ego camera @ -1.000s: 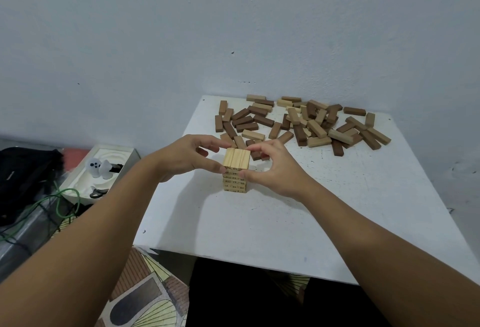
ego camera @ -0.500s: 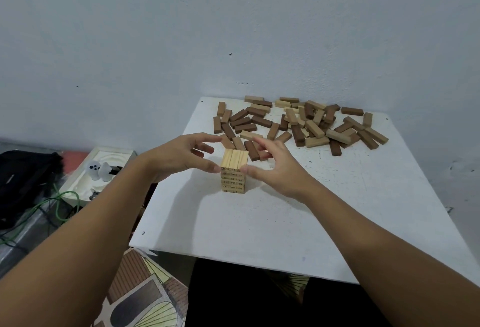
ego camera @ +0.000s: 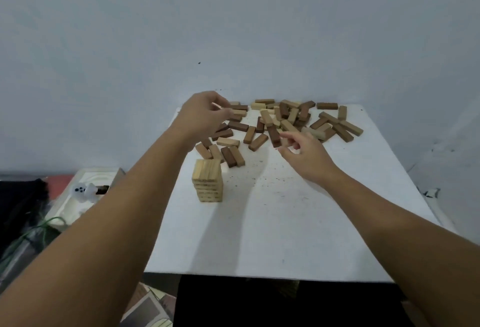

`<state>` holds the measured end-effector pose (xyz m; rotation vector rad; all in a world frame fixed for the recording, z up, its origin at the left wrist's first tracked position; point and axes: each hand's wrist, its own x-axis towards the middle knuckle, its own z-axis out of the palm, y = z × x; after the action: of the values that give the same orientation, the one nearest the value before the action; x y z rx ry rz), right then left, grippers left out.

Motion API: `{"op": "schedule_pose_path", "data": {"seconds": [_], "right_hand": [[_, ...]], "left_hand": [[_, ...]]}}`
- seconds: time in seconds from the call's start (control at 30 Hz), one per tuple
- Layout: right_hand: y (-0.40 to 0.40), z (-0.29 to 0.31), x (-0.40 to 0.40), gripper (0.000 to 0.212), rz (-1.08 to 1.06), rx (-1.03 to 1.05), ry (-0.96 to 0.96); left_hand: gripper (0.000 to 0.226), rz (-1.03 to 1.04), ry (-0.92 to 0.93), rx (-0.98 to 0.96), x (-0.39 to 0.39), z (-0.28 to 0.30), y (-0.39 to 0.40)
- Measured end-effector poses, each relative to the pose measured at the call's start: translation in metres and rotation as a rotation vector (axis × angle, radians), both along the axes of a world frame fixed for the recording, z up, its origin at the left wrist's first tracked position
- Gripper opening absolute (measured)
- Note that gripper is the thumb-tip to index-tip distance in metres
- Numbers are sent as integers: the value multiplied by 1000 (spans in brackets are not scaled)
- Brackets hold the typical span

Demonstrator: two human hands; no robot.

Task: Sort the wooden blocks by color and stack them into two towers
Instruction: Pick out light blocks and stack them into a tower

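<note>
**Both hands over the block pile; one light tower standing**

The square white worktop [ego camera: 272,223] stands against a pale wall. A short tower of light-coloured wooden blocks [ego camera: 207,184] stands upright near the worktop's left edge, several layers high, its top layer of blocks laid side by side. It stands free; neither hand touches it.

A scattered pile of loose light and dark brown rectangular wooden blocks [ego camera: 285,124] covers the far part of the worktop, the two colours mixed, most blocks lying flat. The nearest loose blocks lie just beyond the tower.

The person's left hand [ego camera: 202,116] is held above the left end of the pile, fingers curled inward with the fingertips drawn together. Something thin and light shows at the fingertips, but whether the hand grips a block cannot be told. The right hand [ego camera: 304,155] is at the near edge of the pile, thumb and forefinger brought close together near a dark block; whether they pinch anything cannot be told.

To the left of the worktop, lower down, sits a white moulded tray [ego camera: 78,197] carrying a small white figure with dark dots [ego camera: 83,191]. A green cable [ego camera: 39,228] and dark fabric [ego camera: 20,204] lie beside it.
</note>
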<state>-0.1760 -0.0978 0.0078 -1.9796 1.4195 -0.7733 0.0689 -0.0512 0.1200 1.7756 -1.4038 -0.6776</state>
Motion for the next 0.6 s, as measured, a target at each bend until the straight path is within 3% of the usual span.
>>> {"op": "schedule_pose_path", "data": {"seconds": [0.13, 0.27, 0.47, 0.6], "right_hand": [[-33, -1, -22, 43, -2, -39, 135], [-62, 0, -37, 41, 17, -74, 255], [-112, -5, -39, 41, 70, -204, 298], [-141, -8, -23, 48, 182, -117, 401]], "left_hand": [[18, 64, -29, -60, -63, -31, -46], [31, 110, -93, 21, -103, -86, -86], [42, 166, -376, 170, -98, -120, -139], [40, 57, -435, 240, -83, -118, -174]]}}
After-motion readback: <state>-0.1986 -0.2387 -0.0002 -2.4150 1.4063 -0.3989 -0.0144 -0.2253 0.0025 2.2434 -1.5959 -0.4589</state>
